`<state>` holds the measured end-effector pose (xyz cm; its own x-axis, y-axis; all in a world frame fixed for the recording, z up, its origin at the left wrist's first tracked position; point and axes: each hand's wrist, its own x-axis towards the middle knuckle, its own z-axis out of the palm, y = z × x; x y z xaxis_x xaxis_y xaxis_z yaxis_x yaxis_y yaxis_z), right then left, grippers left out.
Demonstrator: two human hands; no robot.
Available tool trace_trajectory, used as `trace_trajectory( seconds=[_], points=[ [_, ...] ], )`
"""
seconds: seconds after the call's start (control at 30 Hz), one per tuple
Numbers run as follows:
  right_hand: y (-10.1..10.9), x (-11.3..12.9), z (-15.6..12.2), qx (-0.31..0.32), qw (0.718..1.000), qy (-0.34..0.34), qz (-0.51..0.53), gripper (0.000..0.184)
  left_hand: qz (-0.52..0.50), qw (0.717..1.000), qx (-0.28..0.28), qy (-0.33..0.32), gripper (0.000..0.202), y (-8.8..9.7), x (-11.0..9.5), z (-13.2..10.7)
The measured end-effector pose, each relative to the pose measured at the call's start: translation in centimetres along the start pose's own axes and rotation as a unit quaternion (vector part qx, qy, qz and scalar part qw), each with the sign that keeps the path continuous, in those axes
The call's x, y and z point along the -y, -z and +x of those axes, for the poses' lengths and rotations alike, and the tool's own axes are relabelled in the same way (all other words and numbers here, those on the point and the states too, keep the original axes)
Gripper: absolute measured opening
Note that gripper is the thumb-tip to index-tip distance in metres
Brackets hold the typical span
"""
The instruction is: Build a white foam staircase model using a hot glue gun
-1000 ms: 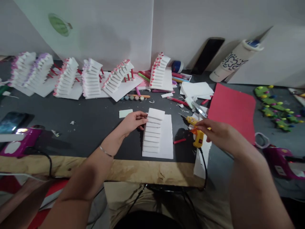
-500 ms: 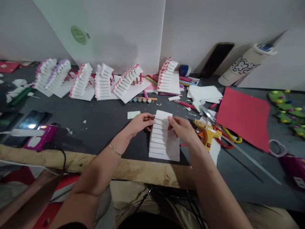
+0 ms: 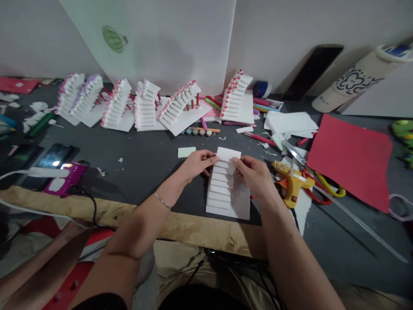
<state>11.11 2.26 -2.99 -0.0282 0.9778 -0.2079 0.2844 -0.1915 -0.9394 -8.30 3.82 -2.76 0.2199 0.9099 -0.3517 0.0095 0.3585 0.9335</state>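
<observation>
A white model staircase point(image 3: 220, 188) made of card or foam board stands on a white base sheet point(image 3: 240, 202) near the table's front edge. My left hand point(image 3: 201, 163) pinches its upper left edge, thumb on the top step. From the other side, my right hand point(image 3: 253, 170) grips the upper right edge between thumb and fingers. Behind the steps, some fingertips of both hands are hidden. Just beyond my left hand lies a small pale green piece point(image 3: 186, 152).
Several decorated model staircases point(image 3: 146, 105) line the back. Right of my hand lie a yellow glue gun point(image 3: 294, 187), scissors point(image 3: 295, 153), a glue stick point(image 3: 371, 232) and a red sheet point(image 3: 351, 161). A white tumbler point(image 3: 350, 82) leans behind; a purple power strip point(image 3: 66, 178) sits left.
The camera view has shifted, so most things appear slightly further right. Both hands stay at the staircase's top, my left thumb now further over the step.
</observation>
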Motion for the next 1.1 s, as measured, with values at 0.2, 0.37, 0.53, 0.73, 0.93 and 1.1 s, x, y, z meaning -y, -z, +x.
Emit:
trace_trajectory(
  seconds=[0.2, 0.37, 0.53, 0.73, 0.93, 1.1],
  points=[
    [-0.24, -0.24, 0.06, -0.006, 1.0, -0.016, 0.018, 0.047, 0.006, 1.0, -0.029, -0.002, 0.013, -0.42, -0.02, 0.05],
    [-0.38, -0.07, 0.05, -0.002, 0.999, -0.02, 0.047, 0.046, 0.003, 1.0, -0.031, -0.006, 0.014, -0.42, -0.03, 0.0],
    [-0.43, 0.24, -0.15, -0.004, 0.997, -0.035, 0.064, 0.047, 0.005, 1.0, -0.019, -0.002, 0.02, -0.29, -0.21, -0.16],
    [-0.42, 0.28, -0.28, 0.015, 0.996, -0.038, 0.077, 0.049, -0.015, 1.0, -0.007, 0.017, 0.034, -0.18, -0.39, -0.28],
    [-0.36, 0.18, -0.28, 0.006, 0.993, -0.056, 0.1, 0.051, -0.009, 1.0, -0.026, 0.013, 0.025, -0.48, -0.37, -0.14],
    [-0.21, 0.0, -0.22, 0.015, 0.995, -0.041, 0.094, 0.046, -0.001, 1.0, -0.024, 0.007, 0.026, -0.6, -0.22, -0.12]
  ],
)
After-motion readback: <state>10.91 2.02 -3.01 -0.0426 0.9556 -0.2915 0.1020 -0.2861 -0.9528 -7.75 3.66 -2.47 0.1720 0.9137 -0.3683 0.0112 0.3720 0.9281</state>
